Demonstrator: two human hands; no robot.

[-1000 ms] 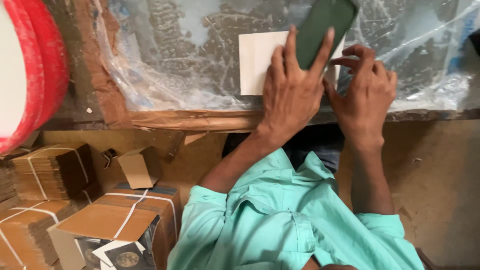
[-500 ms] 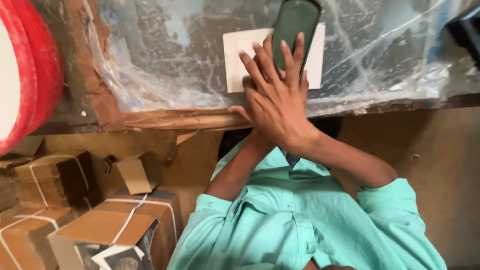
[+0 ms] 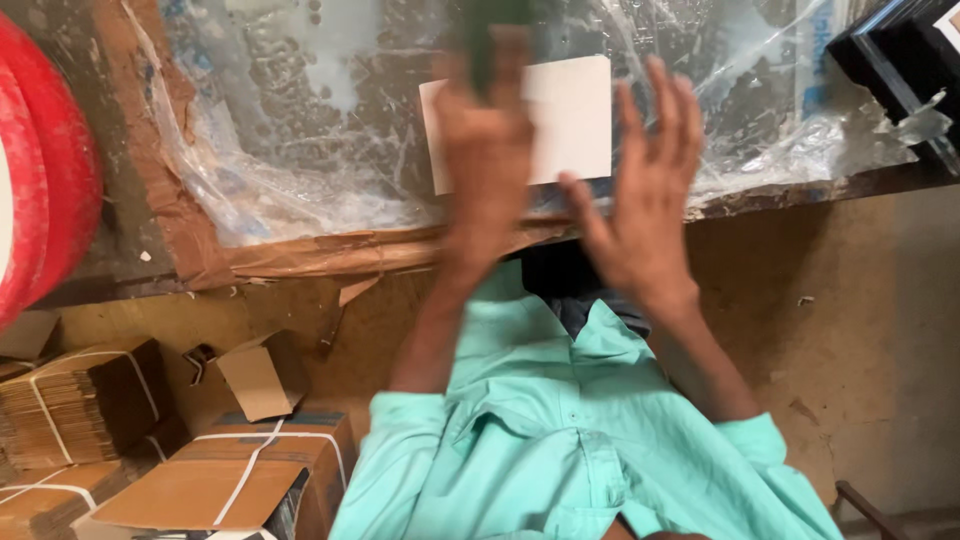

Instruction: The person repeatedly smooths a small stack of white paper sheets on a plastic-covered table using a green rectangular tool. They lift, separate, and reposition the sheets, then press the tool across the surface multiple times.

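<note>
My left hand point(image 3: 485, 150) is blurred by motion and is closed around a dark green flat object point(image 3: 492, 30), of which only a blurred top shows above the fingers. My right hand point(image 3: 645, 200) is beside it with fingers spread and nothing in it. Both hands hover over a white rectangular card point(image 3: 570, 120) that lies on a clear plastic sheet point(image 3: 330, 130) covering the worktable. My teal shirt fills the bottom middle of the view.
A large red round object point(image 3: 45, 170) stands at the left edge. Bundles of strapped flat cardboard point(image 3: 80, 405) and a strapped brown box point(image 3: 230, 480) sit on the floor at the lower left. A black object point(image 3: 905, 45) lies at the table's top right.
My hands were stacked together over the card; they have now separated. The right hand swung out to the right and opened, while the left keeps the green object, moving fast.
</note>
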